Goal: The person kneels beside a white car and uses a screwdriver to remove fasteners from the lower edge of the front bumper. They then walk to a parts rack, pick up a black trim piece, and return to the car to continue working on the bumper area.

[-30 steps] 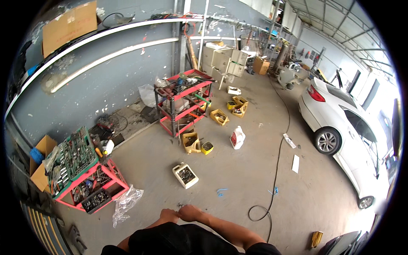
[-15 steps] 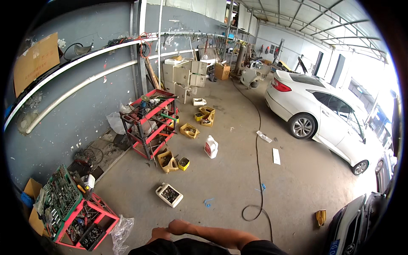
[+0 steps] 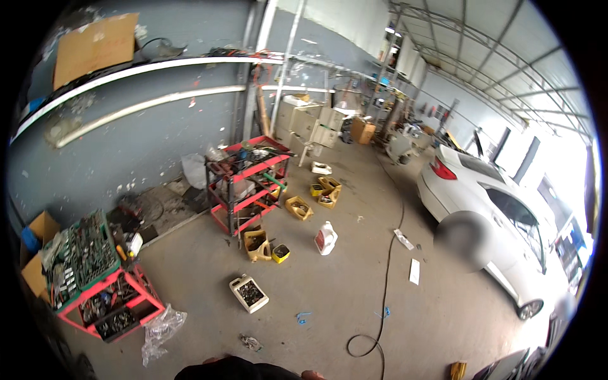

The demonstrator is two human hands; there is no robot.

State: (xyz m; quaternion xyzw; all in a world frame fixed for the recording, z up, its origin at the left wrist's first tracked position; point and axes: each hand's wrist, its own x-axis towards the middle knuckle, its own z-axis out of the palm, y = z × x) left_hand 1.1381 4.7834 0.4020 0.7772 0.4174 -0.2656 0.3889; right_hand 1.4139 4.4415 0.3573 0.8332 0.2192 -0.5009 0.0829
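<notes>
Crumpled wad (image 3: 251, 342), on floor (image 3: 342, 291): likely light, soft; best pinched by a fold. Hands (image 3: 310, 375): barely visible; cannot tell grip.

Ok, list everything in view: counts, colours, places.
Crumpled thing: 1, grey, floor, front
Jugs: about 6, white and yellow, floor
Tubs: 2, yellow, beside yellow jugs
Container: 1, yellow, bottom right
Carts: 2, red, left side
Toolbox: 1, green, on nearer cart
Bags: 2, clear, by carts
Scraps: 2, blue, floor
Strips: 2, white, by hose
Hose: 1, black, floor
Boxes: at least 3, brown, shelf, left, back
Cabinets: uncounted, cream, back
Pipe: 1, white, left wall
Cars: at least 2, white and dark, right
Clothing: black, lower edge
Skin patches: 2, lower edge, hand or arm unclear
</notes>
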